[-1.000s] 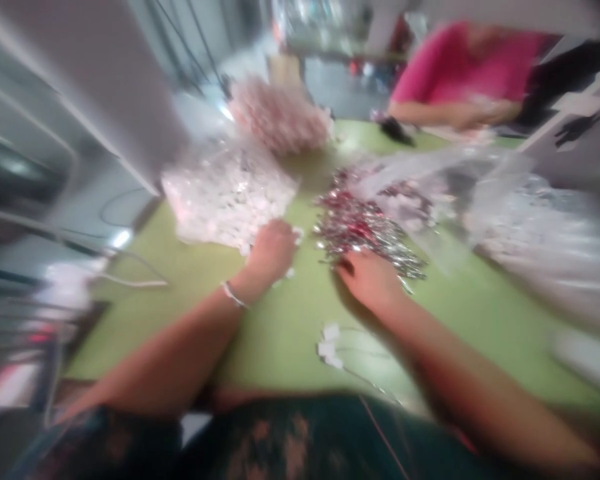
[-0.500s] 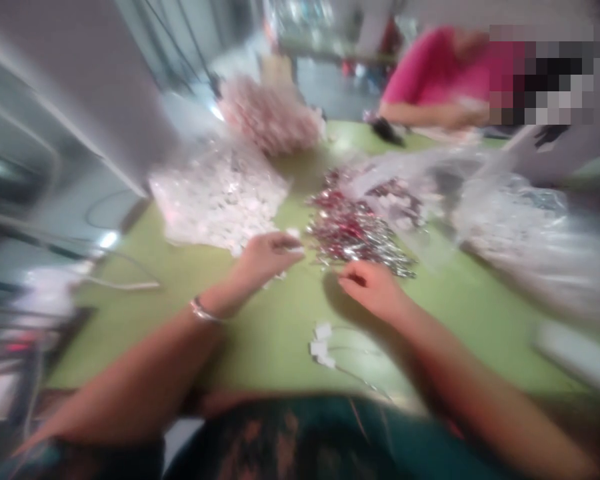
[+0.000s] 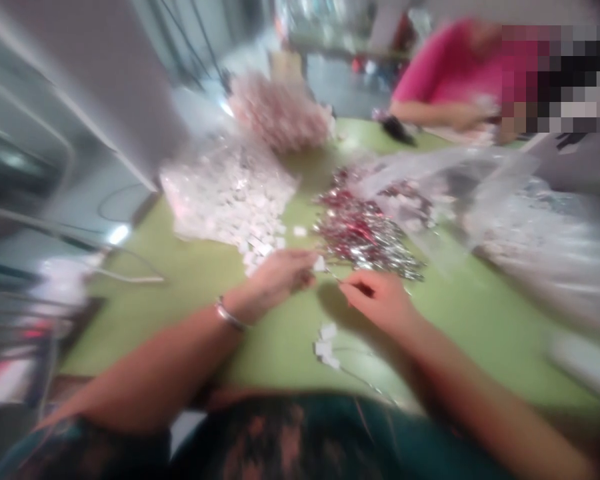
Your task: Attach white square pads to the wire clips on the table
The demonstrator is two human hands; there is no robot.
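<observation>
My left hand, with a bracelet at the wrist, pinches a small white block at its fingertips. My right hand is closed on a thin wire that runs to this block; blur hides how they join. Below the hands lie several white blocks with wires on the green table. A pile of shiny silver and red strands lies just beyond my right hand. Loose white blocks spill from a clear bag beyond my left hand.
The clear bag lies at the left, with a pink fluffy bundle behind it. Large plastic bags cover the right side. A white object lies at right. Across the table sits a person in a pink top.
My left hand has moved right from beside the loose white blocks and now meets the wire in my right hand, holding a white block there. The view has shifted slightly.
</observation>
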